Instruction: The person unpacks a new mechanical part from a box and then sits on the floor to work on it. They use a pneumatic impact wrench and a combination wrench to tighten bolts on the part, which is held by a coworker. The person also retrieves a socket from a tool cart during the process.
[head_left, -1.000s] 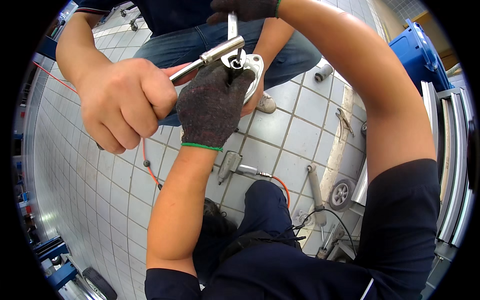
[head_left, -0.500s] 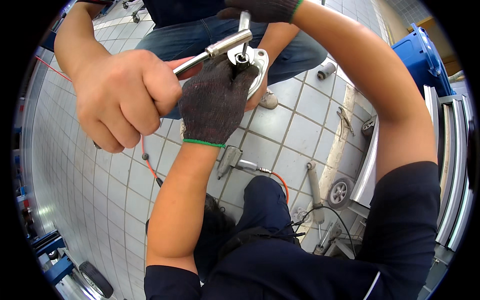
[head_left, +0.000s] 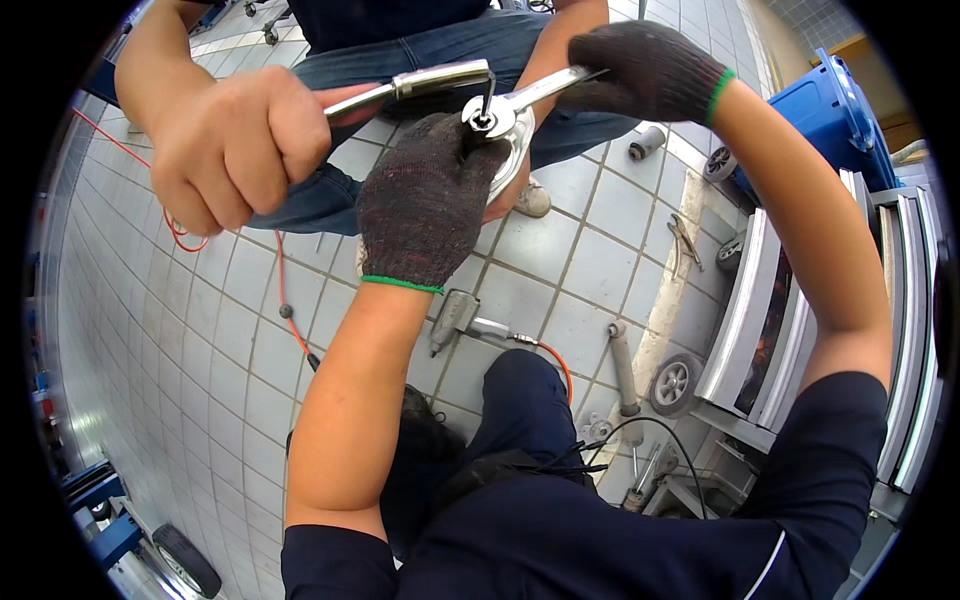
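My gloved left hand (head_left: 430, 200) grips a round silver metal part (head_left: 512, 135) held up in front of me. My gloved right hand (head_left: 645, 70) is closed on the handle of a silver wrench (head_left: 540, 88) whose head sits on top of that part. Another person's bare hand (head_left: 235, 145) comes in from the left. It clutches a shiny metal rod (head_left: 425, 82) that reaches the same part. That person crouches opposite me in blue jeans.
On the tiled floor lie an air tool (head_left: 455, 318) with an orange hose (head_left: 285, 300), a grey cylinder (head_left: 622, 365), a small wheel (head_left: 672, 382) and pliers (head_left: 685, 240). A blue bin (head_left: 820, 130) and metal panels (head_left: 760, 310) stand at the right.
My right hand has swung the wrench handle from upright over to the right. The other person's hand and rod stay on the part, shifted slightly.
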